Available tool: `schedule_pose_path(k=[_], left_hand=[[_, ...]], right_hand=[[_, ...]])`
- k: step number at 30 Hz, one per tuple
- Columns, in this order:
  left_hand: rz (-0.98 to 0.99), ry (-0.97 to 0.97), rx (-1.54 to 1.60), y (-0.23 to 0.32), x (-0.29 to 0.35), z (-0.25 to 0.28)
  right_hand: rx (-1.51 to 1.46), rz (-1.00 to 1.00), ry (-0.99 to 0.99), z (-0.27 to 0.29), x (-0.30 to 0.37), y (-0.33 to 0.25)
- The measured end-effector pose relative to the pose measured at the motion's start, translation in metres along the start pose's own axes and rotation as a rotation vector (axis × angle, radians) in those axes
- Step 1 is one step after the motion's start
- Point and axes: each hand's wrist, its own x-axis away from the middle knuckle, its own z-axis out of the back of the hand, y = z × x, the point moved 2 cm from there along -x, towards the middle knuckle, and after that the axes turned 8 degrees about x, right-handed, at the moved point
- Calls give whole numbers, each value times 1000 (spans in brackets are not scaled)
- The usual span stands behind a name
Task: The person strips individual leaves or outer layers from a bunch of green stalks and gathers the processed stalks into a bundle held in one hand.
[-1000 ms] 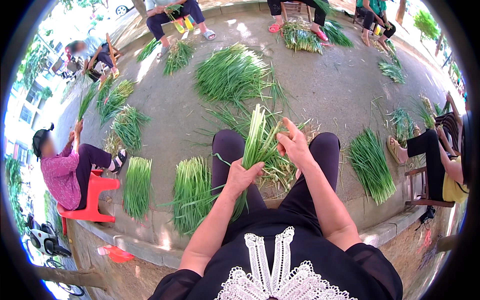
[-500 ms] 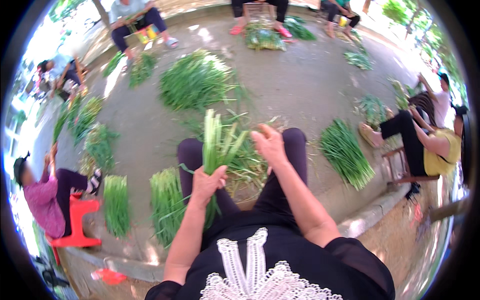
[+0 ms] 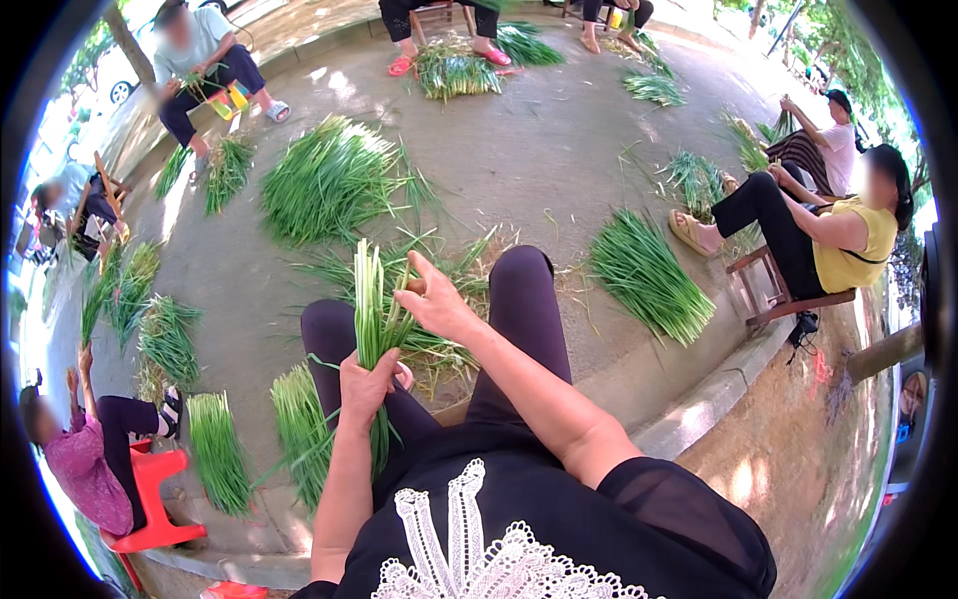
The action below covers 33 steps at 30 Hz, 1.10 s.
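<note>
Now the green bunch (image 3: 369, 304) is clasped in the left hand (image 3: 365, 385) — best kept firm, uncrushed — while, just above, the right hand's (image 3: 439, 305) hold cannot be told.

Two bare hands, one left (image 3: 367, 384) and one right (image 3: 439, 299), with one held bunch of garlic chives (image 3: 367, 319). Two neat stacks (image 3: 218, 454) lie near left, one stack (image 3: 654, 275) at the right, and one large heap (image 3: 324, 180) farther off. Two smaller piles (image 3: 230, 172) sit far left. Seven other people (image 3: 848, 240) are at least partly visible. One red plastic stool (image 3: 150, 499), at least two wooden chairs (image 3: 768, 285) and two pinkish-red shoes (image 3: 401, 66), far.
</note>
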Motion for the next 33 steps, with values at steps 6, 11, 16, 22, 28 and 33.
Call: schedule_pose_path(k=[6,11,16,22,28,33], left_hand=[[-11,-5,11,0,2,-1],[-23,-26,25,5,3,-3],[-6,-25,29,2,2,0],[-31,2,33,1,2,0],[-28,3,78,4,3,-1],[-13,3,111,6,4,0]], right_hand=[[-58,-18,-44,7,7,-7],[-122,-25,-72,14,12,-13],[-68,26,-57,13,11,-7],[24,115,6,13,8,5],[-38,29,104,28,9,21],[29,-136,269,48,18,23]])
